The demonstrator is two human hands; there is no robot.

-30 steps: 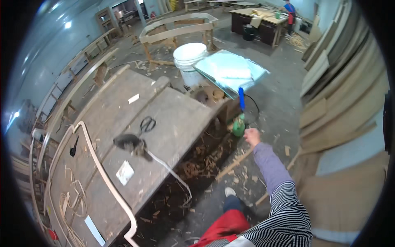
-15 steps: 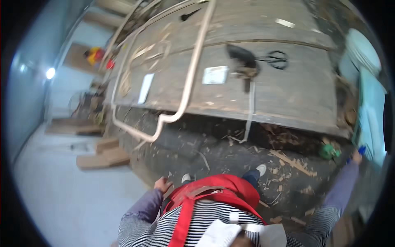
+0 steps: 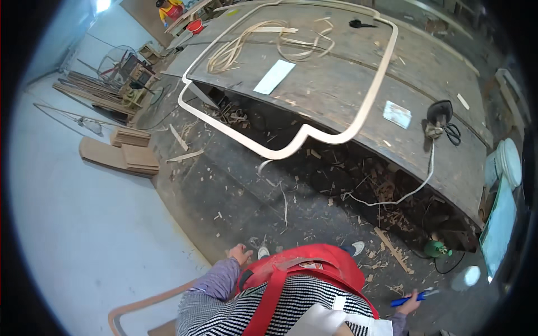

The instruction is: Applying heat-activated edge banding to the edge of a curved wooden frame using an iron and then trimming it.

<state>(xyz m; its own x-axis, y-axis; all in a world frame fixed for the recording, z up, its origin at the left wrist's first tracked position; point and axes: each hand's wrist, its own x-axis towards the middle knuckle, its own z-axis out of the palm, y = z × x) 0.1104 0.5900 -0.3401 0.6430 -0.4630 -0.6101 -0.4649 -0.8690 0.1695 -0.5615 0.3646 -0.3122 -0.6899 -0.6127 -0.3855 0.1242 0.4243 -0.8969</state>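
My right hand (image 3: 411,305), low at the right, is closed around a blue-handled tool (image 3: 400,302). A pale tip sticks out past the hand; its exact kind is not clear. Beside the red apron, my left hand (image 3: 241,254) hangs empty with its fingers loosely apart. Ahead of me a long, bent light-wood frame (image 3: 376,92) lies on the worn workbench (image 3: 235,42), its notched near side jutting past the edge. Neither hand touches it.
On the bench are a coil of thin wood strips (image 3: 227,56), pale sheets (image 3: 274,77), an iron-like tool (image 3: 439,112) with a cord, and black scissors (image 3: 453,134). Wood scraps (image 3: 392,252) litter the floor. Stacked boards (image 3: 120,154) lie left; a person (image 3: 170,10) is far off.
My view has swung round, so the bench and frame appear farther right and at a slant. My right hand has come down and inward with the blue-handled tool, away from the pale blue sheet.
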